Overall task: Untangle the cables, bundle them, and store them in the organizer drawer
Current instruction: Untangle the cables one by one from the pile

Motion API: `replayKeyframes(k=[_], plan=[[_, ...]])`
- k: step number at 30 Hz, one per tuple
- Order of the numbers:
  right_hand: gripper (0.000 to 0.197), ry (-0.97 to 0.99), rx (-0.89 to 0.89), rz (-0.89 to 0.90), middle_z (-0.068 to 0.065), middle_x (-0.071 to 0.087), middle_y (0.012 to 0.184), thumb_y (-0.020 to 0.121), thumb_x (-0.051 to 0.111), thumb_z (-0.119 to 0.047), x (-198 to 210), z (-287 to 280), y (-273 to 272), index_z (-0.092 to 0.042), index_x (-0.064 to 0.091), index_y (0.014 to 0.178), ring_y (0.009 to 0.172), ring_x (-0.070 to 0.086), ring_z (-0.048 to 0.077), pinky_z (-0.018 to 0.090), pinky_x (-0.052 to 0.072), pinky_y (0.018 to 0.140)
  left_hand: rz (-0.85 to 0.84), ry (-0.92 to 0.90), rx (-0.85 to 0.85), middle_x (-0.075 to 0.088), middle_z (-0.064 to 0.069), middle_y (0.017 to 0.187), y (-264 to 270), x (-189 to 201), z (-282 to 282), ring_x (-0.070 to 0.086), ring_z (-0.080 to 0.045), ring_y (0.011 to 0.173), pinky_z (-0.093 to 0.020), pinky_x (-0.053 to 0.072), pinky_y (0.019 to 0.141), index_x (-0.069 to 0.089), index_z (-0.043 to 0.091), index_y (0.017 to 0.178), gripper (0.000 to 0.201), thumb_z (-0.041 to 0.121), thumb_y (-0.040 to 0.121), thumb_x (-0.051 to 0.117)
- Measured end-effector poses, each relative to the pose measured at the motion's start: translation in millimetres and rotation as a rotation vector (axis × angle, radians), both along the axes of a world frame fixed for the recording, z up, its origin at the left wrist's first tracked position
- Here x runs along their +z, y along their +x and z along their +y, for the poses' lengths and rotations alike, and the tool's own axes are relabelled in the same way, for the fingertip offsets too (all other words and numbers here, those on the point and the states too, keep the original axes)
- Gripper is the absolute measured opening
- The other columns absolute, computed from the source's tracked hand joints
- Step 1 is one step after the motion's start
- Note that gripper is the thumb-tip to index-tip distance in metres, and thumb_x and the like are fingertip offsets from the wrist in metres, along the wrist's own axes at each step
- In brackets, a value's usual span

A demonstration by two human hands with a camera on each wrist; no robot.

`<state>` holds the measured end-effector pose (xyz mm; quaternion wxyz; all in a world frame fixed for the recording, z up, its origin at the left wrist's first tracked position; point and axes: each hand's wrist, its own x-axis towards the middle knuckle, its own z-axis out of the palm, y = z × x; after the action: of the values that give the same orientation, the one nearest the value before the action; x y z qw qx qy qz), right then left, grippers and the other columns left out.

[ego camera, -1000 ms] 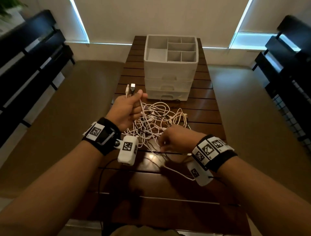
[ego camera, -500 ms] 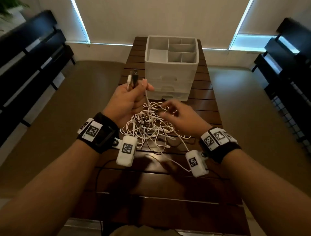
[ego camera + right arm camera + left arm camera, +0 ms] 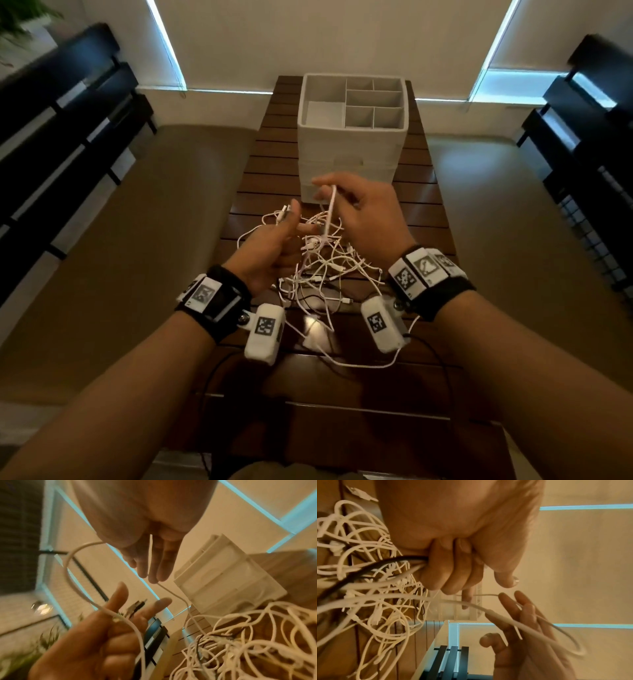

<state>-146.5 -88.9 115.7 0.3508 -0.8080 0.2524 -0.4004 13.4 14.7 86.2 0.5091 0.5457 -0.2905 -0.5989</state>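
On the wristbands (image 3: 416, 274) we see only black-and-white square code patterns, and the same on the small white boxes (image 3: 265, 327) hanging below each wrist; we can read no words or brand names anywhere.

Our left hand (image 3: 270, 250) is raised over the tangle, palm turned inward, thumb pointing up. From the left wrist view its three lower fingers (image 3: 447, 574) are curled tight round a few strands, one black and the rest white, while the forefinger points forward. Plug ends (image 3: 284, 210) stick up just beside the thumb, though the blur keeps us from telling how many.

Our right hand (image 3: 363, 212) is held higher and farther forward, near the front of the white organizer (image 3: 352, 147). Its fingers (image 3: 154, 563) are mostly straight and close together, and one white cable (image 3: 329, 212) appears to pass between two of them and then drops to the heap. We cannot tell for sure whether the thumb is pressing on it.

The cables (image 3: 325, 263) lie as a loose knotted heap on the slatted wooden bench (image 3: 421, 212), between and below both hands, just in front of the organizer. One strand trails toward us past the right wrist. The organizer's top tray shows open compartments, and its drawers are closed.
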Motion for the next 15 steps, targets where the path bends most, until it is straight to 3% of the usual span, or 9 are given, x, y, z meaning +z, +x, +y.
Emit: replayKeyframes(k=[3,4,5,7,9,11,13,15], plan=[[0.027,-0.267,0.07,0.072,-0.004,0.077,0.109,0.102,0.065,-0.015,1,11,-2,-0.018,0.074,0.127,0.093,0.072,0.009,0.031,0.057,0.081,0.108,-0.066,0.014,0.011,0.004,0.063,0,4,-11,0.01,-0.009,0.049,-0.027,0.009,0.047,0.074,0.024,0.075,0.058,0.067,0.1,0.045],[0.029,-0.361,0.077,0.104,-0.004,0.077,0.112,0.101,0.065,-0.016,1,14,-4,-0.018,0.072,0.129,0.096,0.071,0.011,0.031,0.056,0.083,0.158,-0.095,0.017,0.013,0.005,0.063,3,7,-16,0.012,-0.009,0.048,-0.025,0.01,0.045,0.069,0.025,0.071,0.054,0.063,0.102,0.047],[0.03,-0.421,0.09,0.127,-0.004,0.076,0.114,0.101,0.064,-0.017,2,17,-7,-0.018,0.072,0.129,0.098,0.069,0.012,0.029,0.054,0.084,0.206,-0.122,0.019,0.018,0.006,0.061,6,10,-20,0.016,-0.007,0.046,-0.022,0.014,0.042,0.07,0.024,0.076,0.046,0.058,0.102,0.052],[0.031,-0.501,0.154,0.21,-0.004,0.074,0.112,0.099,0.063,-0.02,0,22,-14,-0.02,0.072,0.129,0.097,0.065,0.012,0.025,0.05,0.082,0.245,-0.162,0.041,0.029,0.005,0.06,12,14,-27,0.025,-0.005,0.044,-0.019,0.022,0.039,0.074,0.014,0.106,0.038,0.049,0.1,0.061],[0.037,-0.519,0.235,0.398,-0.007,0.071,0.111,0.095,0.062,-0.02,-11,25,-18,-0.026,0.068,0.131,0.092,0.062,0.011,0.029,0.054,0.075,0.143,-0.182,0.094,0.029,0.007,0.058,14,13,-29,0.025,-0.005,0.043,-0.019,0.024,0.039,0.072,0.009,0.124,0.036,0.037,0.103,0.061],[0.048,-0.387,0.219,0.487,-0.008,0.062,0.121,0.092,0.061,-0.014,-27,22,-24,-0.03,0.062,0.138,0.087,0.063,0.01,0.034,0.058,0.07,0.081,-0.202,0.104,0.028,0.01,0.055,11,10,-26,0.023,-0.004,0.042,-0.019,0.022,0.038,0.071,0.007,0.123,0.028,0.024,0.106,0.058],[0.05,-0.081,0.076,0.305,-0.006,0.054,0.123,0.093,0.059,-0.01,-33,17,-29,-0.031,0.055,0.139,0.077,0.061,0.013,0.037,0.058,0.067,0.094,-0.203,0.117,0.027,0.009,0.056,10,4,-21,0.023,-0.004,0.042,-0.019,0.022,0.037,0.071,0.005,0.119,0.024,0.019,0.106,0.056],[0.024,0.16,-0.113,0.111,-0.003,0.062,0.107,0.1,0.057,-0.02,-31,10,-28,-0.024,0.059,0.124,0.076,0.063,0.015,0.047,0.059,0.071,0.071,-0.189,0.112,0.026,0.008,0.059,10,-4,-15,0.023,-0.004,0.044,-0.02,0.02,0.038,0.072,0.006,0.117,0.023,0.018,0.107,0.055]])
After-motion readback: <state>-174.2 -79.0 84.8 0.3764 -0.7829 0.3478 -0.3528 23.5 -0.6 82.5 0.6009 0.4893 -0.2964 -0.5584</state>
